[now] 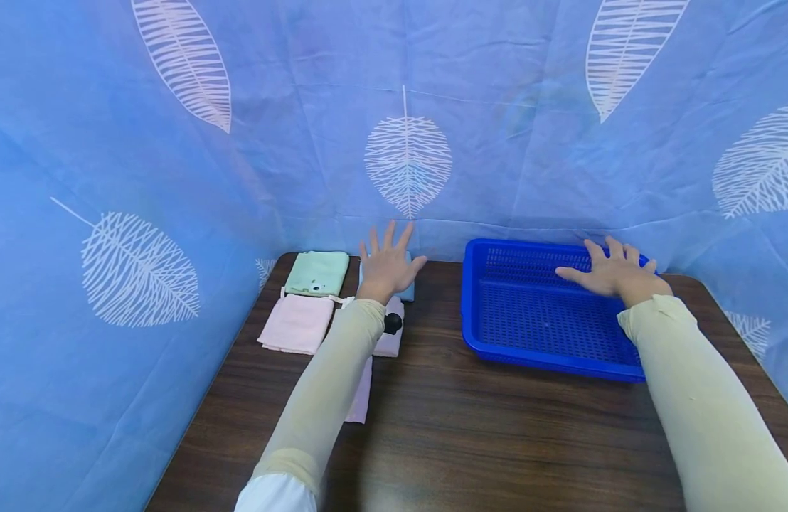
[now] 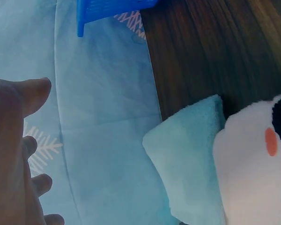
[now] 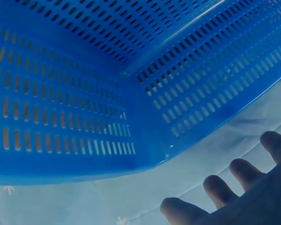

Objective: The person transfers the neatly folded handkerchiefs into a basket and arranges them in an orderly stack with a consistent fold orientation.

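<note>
My left hand point(image 1: 387, 269), fingers spread, hovers over a light-blue folded cloth point(image 1: 407, 284) at the back of the table. In the left wrist view that blue cloth point(image 2: 187, 150) lies beside a pale pink cloth point(image 2: 253, 154) with an eye and cheek patch. My right hand point(image 1: 608, 274) is spread above the far right corner of a blue perforated plastic basket point(image 1: 469, 299). Nothing is in either hand. The right wrist view shows the basket's corner point(image 3: 150, 126) with my fingertips point(image 3: 218, 190) past its rim.
Left of my left arm lie a green folded cloth point(image 1: 318, 274) and a pink one point(image 1: 298, 323). A lilac cloth point(image 1: 387, 341) and another lilac cloth point(image 1: 360, 398) are partly behind the forearm. Blue leaf-patterned curtain point(image 1: 496, 156) hangs behind the dark wooden table point(image 1: 483, 427).
</note>
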